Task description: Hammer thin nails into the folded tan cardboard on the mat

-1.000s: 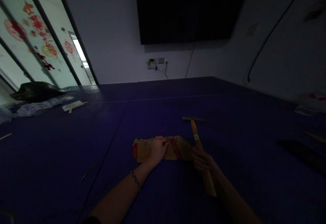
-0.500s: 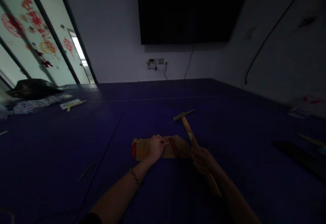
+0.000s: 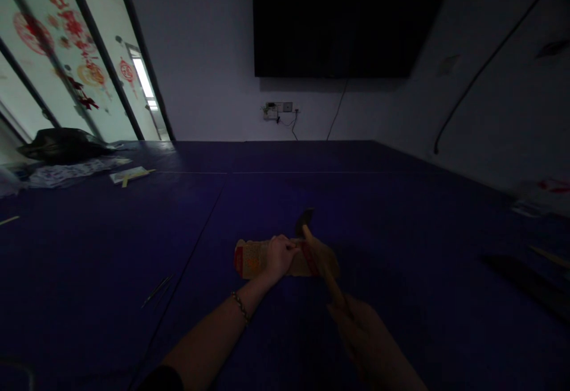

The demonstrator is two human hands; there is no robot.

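Head view: left hand (image 3: 278,256) pressed flat on a brown paper packet (image 3: 285,258), pinning it to the blue desk (image 3: 133,248). Right hand (image 3: 363,334) wrapped tight round a wooden hammer (image 3: 321,260), blurry, head (image 3: 304,221) low over the packet's far edge. Packet lying in the middle, looking a bit squashed and wrinkled, so likely some hitting done, maybe more left. Too dark to tell more.

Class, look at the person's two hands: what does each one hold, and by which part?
The right hand grips a hammer by the lower end of its wooden handle. The left hand presses a flat cardboard piece near its middle.
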